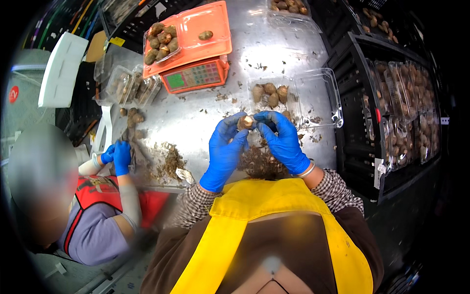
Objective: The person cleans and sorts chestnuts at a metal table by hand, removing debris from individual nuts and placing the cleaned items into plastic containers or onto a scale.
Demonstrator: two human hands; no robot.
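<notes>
In front of my chest a small brown taro (246, 123) with a pale cut end is held between both hands. My left hand (224, 149), in a blue glove, has its fingers closed around one side. My right hand (284, 143), gloved alike, pinches the other side with thumb and forefinger. Just beyond my hands lies an open clear plastic box (335, 93) with several taros (269, 92) in its left half. Brown peel scraps (263, 161) are heaped on the metal table below my hands.
An orange scale (192, 81) at the back left carries a filled box of taros (161, 43) and one loose taro (205, 35). A co-worker's gloved hands (120, 156) are busy at left. Black crates (357, 117) holding packed boxes stand along the right edge.
</notes>
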